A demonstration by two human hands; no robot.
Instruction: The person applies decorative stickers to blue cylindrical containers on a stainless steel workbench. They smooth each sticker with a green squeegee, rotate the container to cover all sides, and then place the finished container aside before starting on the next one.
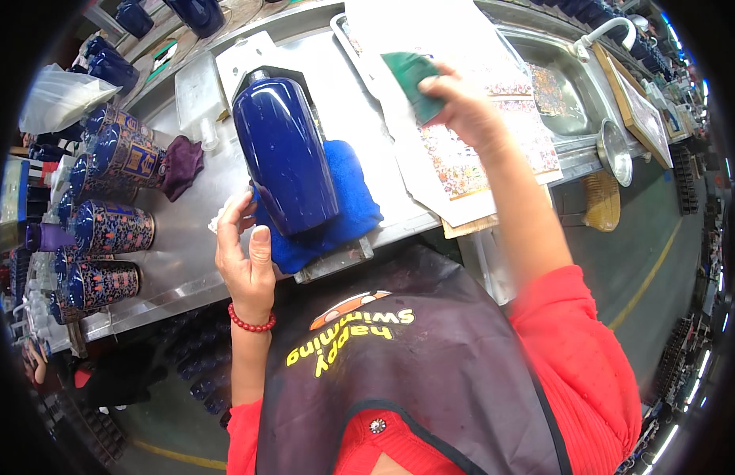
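Observation:
A glossy dark-blue vase (284, 150) lies on its side on a bright blue cloth (353, 186), its narrow neck pointing away from me. My left hand (247, 257) is by the vase's near left side, with fingers loosely curled and thumb apart; whether its fingertips touch the vase, I cannot tell. A bit of white material shows behind those fingers. Over at the right, my right hand (466, 107) grips a thin green scraper (413, 83) above white sheets printed with a small flower pattern (462, 166).
Several finished-looking patterned blue vases (114, 226) lie along the left of the metal table (185, 265), near a crumpled purple cloth (181, 166). A clear plastic box (199, 95) is beyond them. At right are a sink (569, 103) with a tap (609, 33) and a metal bowl (615, 152).

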